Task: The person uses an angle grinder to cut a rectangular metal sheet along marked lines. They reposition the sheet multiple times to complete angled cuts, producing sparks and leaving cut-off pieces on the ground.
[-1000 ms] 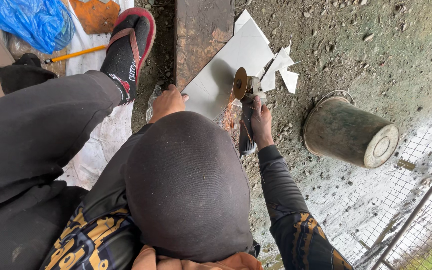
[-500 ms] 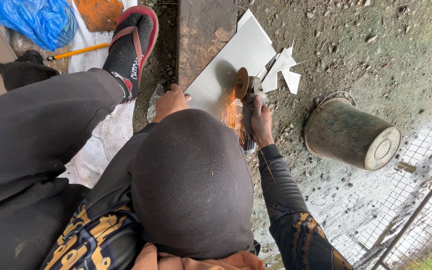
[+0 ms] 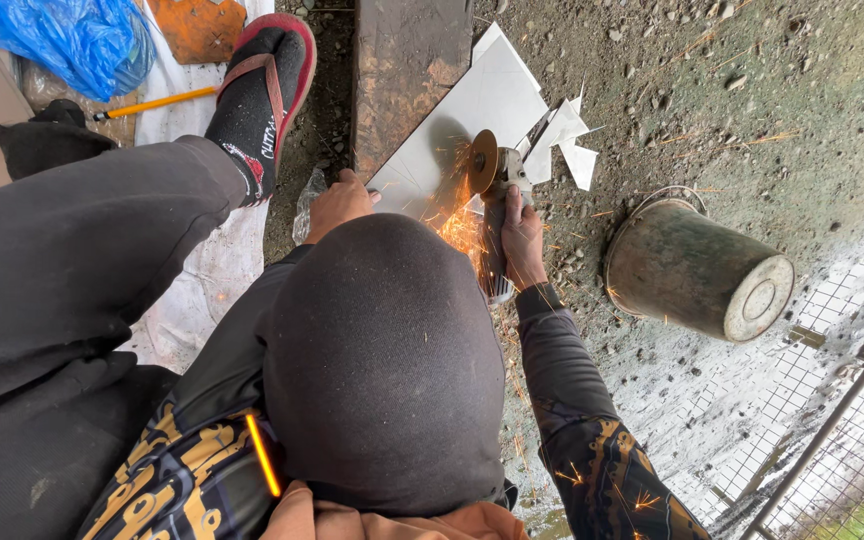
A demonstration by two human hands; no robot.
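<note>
My right hand (image 3: pixel 524 235) grips the body of an angle grinder (image 3: pixel 495 215). Its orange disc (image 3: pixel 482 160) bites into a white tile (image 3: pixel 472 110) lying on the ground, and orange sparks spray back toward me. My left hand (image 3: pixel 337 200) presses flat on the near left edge of the tile. A dark cap on the head hides the nearest part of the tile and part of both arms.
Small white tile offcuts (image 3: pixel 567 140) lie right of the disc. A dirty metal bucket (image 3: pixel 697 270) lies on its side at the right. A rusty brown slab (image 3: pixel 407 70) lies beside the tile. A sandalled foot (image 3: pixel 262 90), a blue plastic bag (image 3: pixel 62 40) and wire mesh (image 3: pixel 832 400) surround the spot.
Sparks have started at the disc and grown into a bright spray. Both hands stay in nearly the same places.
</note>
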